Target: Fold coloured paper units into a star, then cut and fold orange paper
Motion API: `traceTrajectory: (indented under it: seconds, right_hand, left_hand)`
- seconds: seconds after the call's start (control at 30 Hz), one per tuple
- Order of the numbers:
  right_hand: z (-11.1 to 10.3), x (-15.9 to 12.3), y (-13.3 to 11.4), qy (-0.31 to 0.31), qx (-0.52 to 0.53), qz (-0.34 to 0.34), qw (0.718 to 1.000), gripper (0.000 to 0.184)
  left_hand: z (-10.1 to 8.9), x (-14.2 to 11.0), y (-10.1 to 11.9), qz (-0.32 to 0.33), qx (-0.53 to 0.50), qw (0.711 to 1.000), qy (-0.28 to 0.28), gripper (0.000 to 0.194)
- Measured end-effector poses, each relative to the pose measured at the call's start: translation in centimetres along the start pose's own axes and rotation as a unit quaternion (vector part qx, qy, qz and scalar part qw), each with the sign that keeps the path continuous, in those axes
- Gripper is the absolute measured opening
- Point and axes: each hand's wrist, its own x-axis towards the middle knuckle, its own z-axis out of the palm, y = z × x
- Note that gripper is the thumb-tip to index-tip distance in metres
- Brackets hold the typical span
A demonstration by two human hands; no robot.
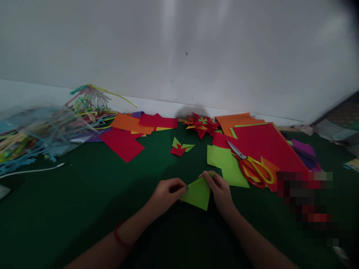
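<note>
A small light-green sheet of paper is held between my two hands over the green table. My left hand pinches its left corner between thumb and fingers. On the upper right edge, my right hand grips the same paper, thumb on the near side. Just beyond my hands lies a small folded red and green paper piece. Farther back sits a layered red and orange paper flower with a green centre. To the right, scissors with red and yellow handles rest on light-green paper.
Red and orange sheets lie at back left, beside a clear plastic bag of coloured pipe cleaners. A large red sheet covers the right. A white cable lies at far left. A pale wall stands behind.
</note>
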Motion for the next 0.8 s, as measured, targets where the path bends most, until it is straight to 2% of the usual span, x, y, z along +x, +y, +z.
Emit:
traceTrajectory:
  seconds: [0.1, 0.17, 0.43, 0.53, 0.63, 0.8]
  right_hand:
    - [0.25, -0.32, -0.16, -0.068, -0.074, -0.041, 0.994, 0.025]
    - [0.35, -0.40, -0.16, -0.086, -0.097, -0.046, 0.990, 0.026]
    - [0.48, -0.24, -0.03, -0.065, -0.052, -0.023, 0.996, 0.035]
    - [0.41, -0.24, -0.08, -0.074, -0.046, -0.022, 0.996, 0.037]
    - [0.31, -0.22, -0.12, -0.086, -0.025, 0.009, 0.996, 0.044]
    - [0.35, -0.18, -0.20, -0.065, -0.031, 0.021, 0.997, 0.047]
  left_hand:
    - [0.15, 0.00, -0.06, 0.015, 0.030, 0.999, -0.005, 0.018]
    - [0.27, 0.01, -0.21, 0.018, 0.037, 0.999, -0.009, 0.020]
    - [0.33, -0.03, -0.31, 0.014, 0.044, 0.999, -0.021, 0.020]
    - [0.23, -0.11, -0.21, 0.020, 0.062, 0.997, -0.029, 0.020]
    - [0.20, -0.25, -0.13, 0.018, 0.069, 0.996, -0.046, 0.021]
    - [0.23, -0.34, 0.00, 0.015, 0.070, 0.996, -0.047, 0.020]
